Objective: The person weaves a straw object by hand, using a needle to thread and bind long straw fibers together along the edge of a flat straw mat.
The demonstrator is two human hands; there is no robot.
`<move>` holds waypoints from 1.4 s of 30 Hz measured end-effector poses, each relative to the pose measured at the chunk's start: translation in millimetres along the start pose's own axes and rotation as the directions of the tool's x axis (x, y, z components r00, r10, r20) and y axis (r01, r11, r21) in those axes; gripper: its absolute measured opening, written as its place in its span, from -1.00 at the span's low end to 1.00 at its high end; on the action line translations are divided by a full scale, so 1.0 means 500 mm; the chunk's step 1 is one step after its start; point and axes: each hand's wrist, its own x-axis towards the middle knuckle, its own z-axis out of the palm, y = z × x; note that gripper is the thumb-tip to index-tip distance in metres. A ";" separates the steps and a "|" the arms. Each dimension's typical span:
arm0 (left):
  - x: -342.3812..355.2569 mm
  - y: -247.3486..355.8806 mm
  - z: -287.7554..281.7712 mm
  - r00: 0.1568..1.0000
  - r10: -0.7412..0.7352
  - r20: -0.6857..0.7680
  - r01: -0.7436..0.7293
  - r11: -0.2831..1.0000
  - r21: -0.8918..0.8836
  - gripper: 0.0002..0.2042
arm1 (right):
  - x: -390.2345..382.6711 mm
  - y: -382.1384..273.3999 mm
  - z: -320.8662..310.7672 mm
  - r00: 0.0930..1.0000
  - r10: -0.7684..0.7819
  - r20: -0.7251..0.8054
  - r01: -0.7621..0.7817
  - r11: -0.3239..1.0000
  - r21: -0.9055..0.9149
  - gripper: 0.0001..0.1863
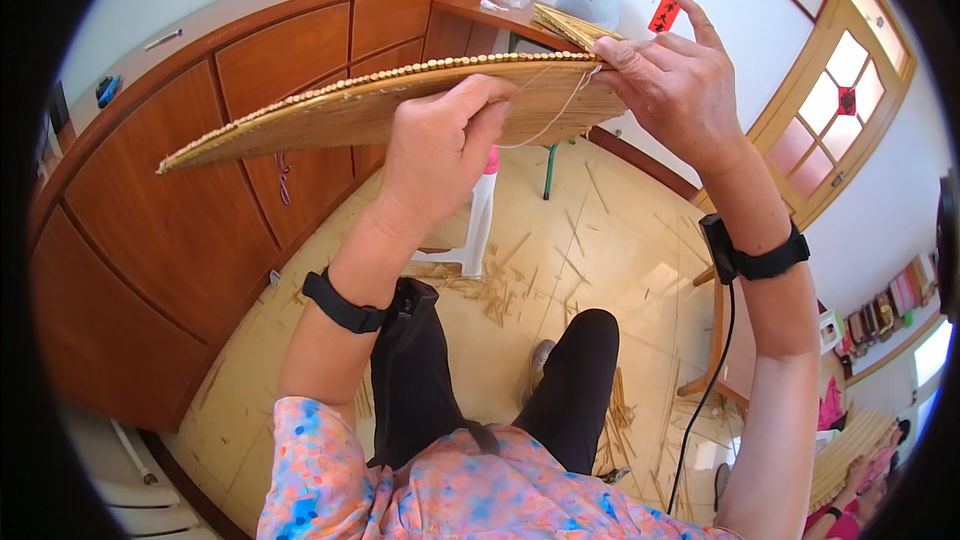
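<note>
Beige tiled floor [640, 260] is seen beneath a long straw-coloured slatted panel [340, 120], held near its right end by the right hand [680, 90], stretched leftward past the left hand [440, 145]; thin white thread [578, 91] is seemingly pinched there.

straw panel [345, 117]: rough, matt | cabinet [285, 60]: glossy wood | floor [625, 285]: glossy

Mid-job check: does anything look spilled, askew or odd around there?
Yes: loose stalk scraps litter the tiled floor, densest near the white stool, with more beside the right leg. They look odd because they lie strewn rather than gathered. The stalk panel in the right hand shows no obvious damage.
</note>
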 end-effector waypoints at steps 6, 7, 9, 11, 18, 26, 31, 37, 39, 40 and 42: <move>0.019 0.005 -0.015 1.000 0.016 0.006 -0.016 0.996 0.085 -0.90 | 0.007 -0.006 -0.030 0.997 0.066 0.038 -0.066 0.998 -0.012 -0.74; 0.022 0.009 -0.017 1.000 -0.005 0.010 0.004 0.998 0.067 -0.90 | 0.008 -0.009 -0.033 0.995 0.088 0.054 -0.088 0.996 0.000 -0.74; 0.026 0.014 -0.013 1.000 -0.024 0.008 0.023 0.999 0.039 -0.90 | 0.006 -0.011 -0.046 0.993 0.086 0.076 -0.085 0.996 -0.015 -0.74; 0.029 0.019 -0.013 1.000 -0.023 -0.009 0.023 0.999 0.038 -0.90 | 0.006 -0.013 -0.053 0.992 0.087 0.092 -0.085 0.996 -0.026 -0.74; 0.037 0.016 -0.007 1.000 -0.002 -0.007 0.003 0.993 0.114 -0.90 | 0.002 -0.004 -0.044 0.992 0.115 0.057 -0.114 0.993 -0.010 -0.78; 0.044 0.014 -0.011 0.999 0.051 -0.008 -0.048 0.980 0.192 -0.90 | 0.009 0.008 -0.036 0.993 0.093 0.075 -0.090 0.995 -0.040 -0.67; 0.043 0.005 -0.003 0.991 0.131 -0.001 -0.127 0.968 0.217 -0.92 | 0.003 0.006 -0.032 0.995 0.098 0.036 -0.096 0.995 -0.036 -0.54; 0.040 -0.003 0.000 0.988 0.153 -0.007 -0.147 0.957 0.249 -0.93 | -0.008 0.012 0.001 0.991 0.003 -0.134 -0.007 1.000 -0.025 -0.63; 0.038 -0.008 -0.002 0.988 0.155 -0.004 -0.150 0.957 0.249 -0.93 | -0.006 0.008 0.003 0.989 0.005 -0.147 -0.006 1.000 -0.004 -0.67; 0.038 -0.008 -0.003 0.987 0.159 -0.002 -0.153 0.956 0.250 -0.94 | -0.004 0.005 0.003 0.987 0.005 -0.161 -0.003 1.000 0.015 -0.70; 0.037 -0.010 -0.005 0.987 0.160 0.003 -0.156 0.956 0.249 -0.94 | -0.004 0.001 0.007 0.985 0.008 -0.173 -0.003 1.000 0.026 -0.73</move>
